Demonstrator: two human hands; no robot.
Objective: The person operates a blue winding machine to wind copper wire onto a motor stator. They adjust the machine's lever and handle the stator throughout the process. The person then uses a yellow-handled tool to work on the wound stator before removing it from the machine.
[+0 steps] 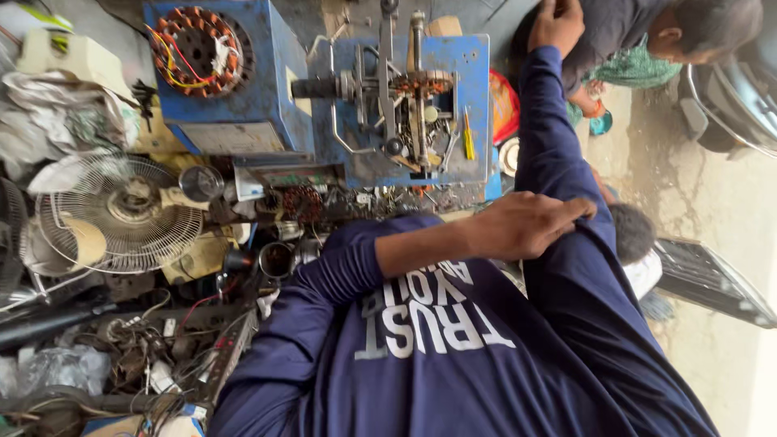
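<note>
The fingers (pixel 571 212) of the left hand (pixel 522 225) are closed in a pinch on the right sleeve (pixel 550 146), catching the navy cloth near the upper arm, where it bunches under the grip; the right arm is stretched straight out ahead, and the right hand (pixel 558 24) at its far end shows only its back, fingers curled, so whether it holds anything I cannot tell; it lies close against the dark clothing of another person (pixel 647 32) crouched beyond. The left sleeve (pixel 324 275) is already pushed up past the elbow, leaving that forearm bare; the right sleeve reaches the whole way to the wrist, so by my reading one arm is done and the other barely begun. Beyond the arms the table carries a blue winding machine (pixel 396 105) with a yellow-handled screwdriver (pixel 468 137) on it; a stator (pixel 194 48) wound with copper sits on a blue box to its left; a fan guard (pixel 121 214) lies among loose wires and parts.
</note>
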